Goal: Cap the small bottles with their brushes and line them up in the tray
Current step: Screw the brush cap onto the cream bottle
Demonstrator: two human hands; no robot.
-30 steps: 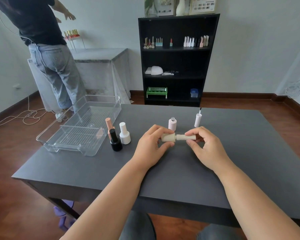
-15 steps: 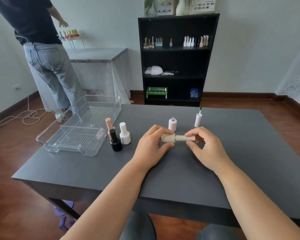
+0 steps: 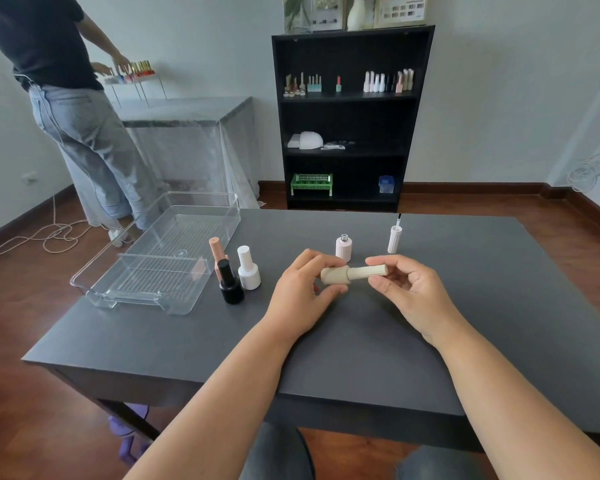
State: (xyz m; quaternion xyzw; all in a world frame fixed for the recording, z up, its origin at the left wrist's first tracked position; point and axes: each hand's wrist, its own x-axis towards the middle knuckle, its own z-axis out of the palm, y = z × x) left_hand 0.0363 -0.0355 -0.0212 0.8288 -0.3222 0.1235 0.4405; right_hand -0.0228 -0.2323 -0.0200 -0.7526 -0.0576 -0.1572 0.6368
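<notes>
A beige bottle [image 3: 333,274] lies sideways over the table, gripped by my left hand [image 3: 300,294]. Its ribbed beige cap [image 3: 368,271] is on the bottle's neck, and the thumb and fingers of my right hand [image 3: 407,294] pinch the cap's outer end. Behind them stands an uncapped pale pink bottle [image 3: 343,248]; to its right its white brush cap [image 3: 394,239] stands with the brush pointing up. A black bottle [image 3: 230,287], a white bottle [image 3: 247,269] and a peach bottle [image 3: 217,252], all capped, stand beside the clear tray [image 3: 160,258], which holds no bottles.
The dark grey table [image 3: 361,341] has its front edge near my knees. A black bookshelf [image 3: 350,119] with more bottles stands behind it. A person in jeans [image 3: 80,133] stands at the far left by a covered counter. Cables lie on the wooden floor.
My right fingers have loosened and shifted toward the cap's end, showing more of the ribbed cap. The bottle stays in my left hand. The person at the back has reached toward the rack.
</notes>
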